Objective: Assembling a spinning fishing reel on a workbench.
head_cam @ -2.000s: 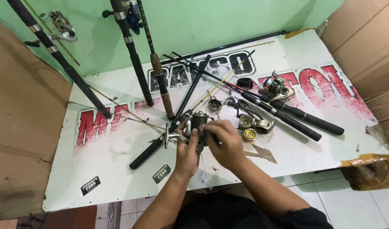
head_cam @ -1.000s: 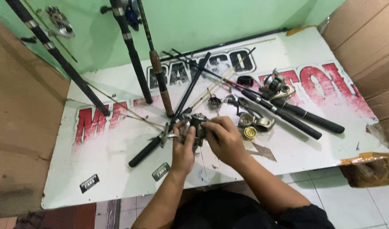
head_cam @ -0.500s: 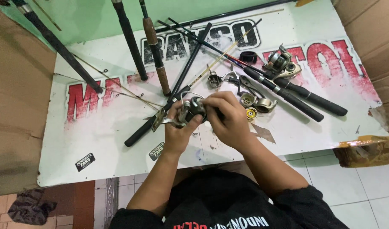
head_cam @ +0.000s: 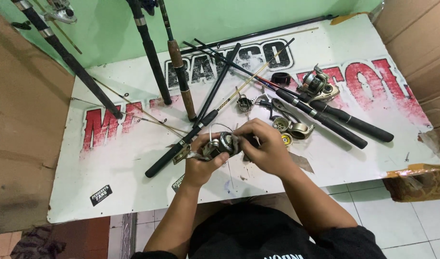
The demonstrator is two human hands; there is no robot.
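Both hands met over the white printed banner [head_cam: 133,192] that served as a tabletop. The left hand [head_cam: 198,165] was curled shut around a small grey metal spinning reel [head_cam: 220,144] — held just above the sheet, beside the black rod handle [head_cam: 177,151]. The right hand [head_cam: 265,148] was closed over the reel's other end, fingertips pinching a part there. Loose reel parts [head_cam: 292,129] lay just beyond. Judging by this grip, steady bracing and small turns suited the work best.
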